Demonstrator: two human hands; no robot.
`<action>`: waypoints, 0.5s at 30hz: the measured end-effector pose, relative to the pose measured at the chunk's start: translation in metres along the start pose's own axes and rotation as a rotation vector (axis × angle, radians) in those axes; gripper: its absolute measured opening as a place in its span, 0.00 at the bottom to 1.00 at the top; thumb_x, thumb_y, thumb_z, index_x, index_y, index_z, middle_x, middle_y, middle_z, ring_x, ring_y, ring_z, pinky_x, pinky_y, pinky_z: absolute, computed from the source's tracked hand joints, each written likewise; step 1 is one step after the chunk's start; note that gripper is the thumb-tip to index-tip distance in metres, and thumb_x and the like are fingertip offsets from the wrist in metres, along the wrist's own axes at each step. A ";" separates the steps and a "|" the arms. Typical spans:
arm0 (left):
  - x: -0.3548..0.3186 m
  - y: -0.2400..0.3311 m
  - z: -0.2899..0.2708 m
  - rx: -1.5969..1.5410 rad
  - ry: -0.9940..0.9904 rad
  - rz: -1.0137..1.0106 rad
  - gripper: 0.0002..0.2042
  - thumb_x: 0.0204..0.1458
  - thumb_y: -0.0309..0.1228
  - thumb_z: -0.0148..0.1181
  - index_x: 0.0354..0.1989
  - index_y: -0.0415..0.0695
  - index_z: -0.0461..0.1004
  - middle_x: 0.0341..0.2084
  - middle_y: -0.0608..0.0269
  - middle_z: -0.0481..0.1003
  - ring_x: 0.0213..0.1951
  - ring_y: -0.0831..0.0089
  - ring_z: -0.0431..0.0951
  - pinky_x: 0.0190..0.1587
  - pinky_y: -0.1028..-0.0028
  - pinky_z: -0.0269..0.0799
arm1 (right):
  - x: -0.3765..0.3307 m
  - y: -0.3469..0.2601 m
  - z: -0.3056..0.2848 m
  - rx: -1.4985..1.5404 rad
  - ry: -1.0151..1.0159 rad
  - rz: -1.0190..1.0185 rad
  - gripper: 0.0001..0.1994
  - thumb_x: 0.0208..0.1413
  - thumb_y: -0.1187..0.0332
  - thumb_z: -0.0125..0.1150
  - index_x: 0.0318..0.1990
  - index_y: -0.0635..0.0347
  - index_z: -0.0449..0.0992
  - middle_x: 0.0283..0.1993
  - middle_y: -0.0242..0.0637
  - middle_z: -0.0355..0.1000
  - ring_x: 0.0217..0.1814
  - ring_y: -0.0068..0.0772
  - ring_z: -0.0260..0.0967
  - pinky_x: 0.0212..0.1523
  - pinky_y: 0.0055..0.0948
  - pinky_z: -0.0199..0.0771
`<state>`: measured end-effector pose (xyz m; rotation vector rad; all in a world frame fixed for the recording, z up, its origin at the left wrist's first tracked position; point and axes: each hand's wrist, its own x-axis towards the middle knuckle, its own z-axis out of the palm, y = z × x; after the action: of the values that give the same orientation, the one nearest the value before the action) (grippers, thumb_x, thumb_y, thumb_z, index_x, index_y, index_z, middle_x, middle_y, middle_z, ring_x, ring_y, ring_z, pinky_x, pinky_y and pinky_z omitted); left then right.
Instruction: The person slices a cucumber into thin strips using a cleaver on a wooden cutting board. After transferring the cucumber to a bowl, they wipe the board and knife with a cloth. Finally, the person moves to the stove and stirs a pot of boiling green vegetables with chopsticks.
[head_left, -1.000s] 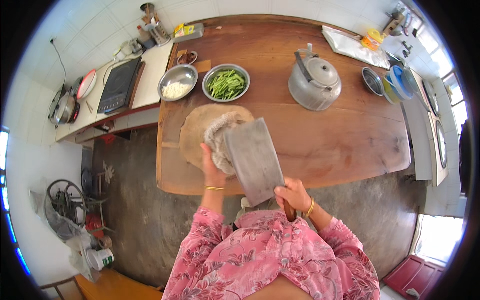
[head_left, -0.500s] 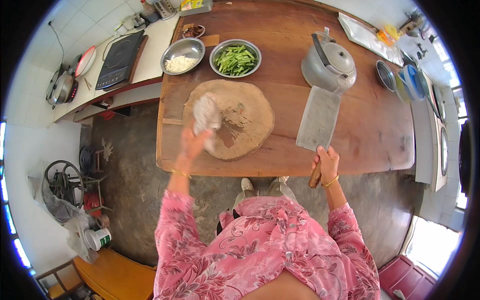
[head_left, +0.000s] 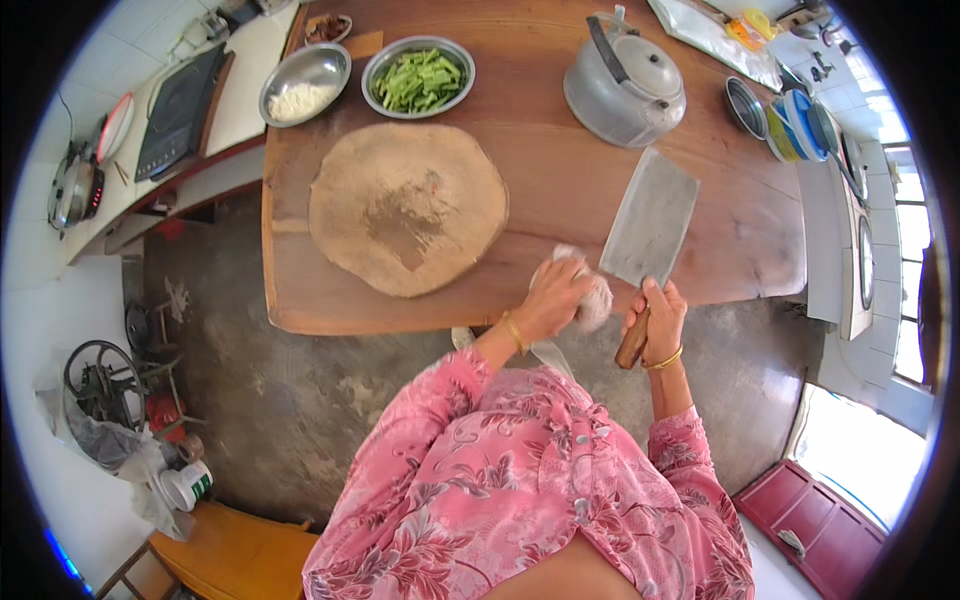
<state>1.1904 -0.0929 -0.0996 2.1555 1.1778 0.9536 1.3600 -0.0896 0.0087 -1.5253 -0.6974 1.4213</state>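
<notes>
My right hand (head_left: 660, 318) is closed round the wooden handle of a cleaver (head_left: 652, 220), whose broad grey blade points away from me over the table. Just left of the blade, my left hand (head_left: 553, 300) grips a crumpled pale cloth (head_left: 594, 300) by the table's near edge. A round wooden chopping board (head_left: 345, 215), worn and dark at its middle, lies on the table to the left. Behind the board stand a metal bowl of cut green vegetable pieces (head_left: 420, 82) and another metal bowl (head_left: 325, 72) holding chopped white bits (head_left: 300, 101).
A large metal kettle (head_left: 620, 95) stands on the wooden table (head_left: 530, 190) beyond the cleaver. A small dish of dark food (head_left: 325, 30) sits at the back left. On the left counter are an induction cooker (head_left: 180, 115) and a pot (head_left: 75, 190). Basins (head_left: 795, 125) stand at the right.
My left hand has carried the cloth off the chopping board, rightward and nearer me, to beside the cleaver. The cleaver stays in my right hand. The whole view has shifted a little.
</notes>
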 end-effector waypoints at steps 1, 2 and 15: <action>0.010 0.000 0.005 0.054 -0.012 0.029 0.18 0.38 0.27 0.60 0.42 0.45 0.71 0.48 0.52 0.65 0.53 0.54 0.63 0.55 0.57 0.57 | -0.003 -0.003 -0.002 0.004 -0.010 -0.023 0.09 0.57 0.65 0.54 0.28 0.57 0.65 0.17 0.30 0.62 0.12 0.23 0.62 0.09 0.24 0.64; 0.023 -0.004 0.009 0.110 -0.021 0.057 0.17 0.40 0.29 0.59 0.42 0.45 0.72 0.49 0.51 0.65 0.54 0.53 0.62 0.55 0.55 0.57 | -0.005 -0.005 -0.003 0.006 -0.023 -0.045 0.09 0.57 0.65 0.54 0.28 0.57 0.65 0.17 0.30 0.62 0.12 0.23 0.62 0.09 0.24 0.64; -0.294 -0.079 -0.139 0.661 0.009 -0.581 0.16 0.50 0.27 0.46 0.49 0.46 0.70 0.51 0.48 0.66 0.52 0.51 0.66 0.52 0.53 0.61 | -0.007 0.036 -0.005 -0.079 -0.036 0.107 0.08 0.57 0.66 0.53 0.29 0.57 0.66 0.18 0.29 0.61 0.12 0.24 0.61 0.11 0.24 0.62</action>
<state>0.9317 -0.2936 -0.1670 2.0265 2.1888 0.3352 1.3574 -0.1128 -0.0207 -1.6228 -0.7102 1.5201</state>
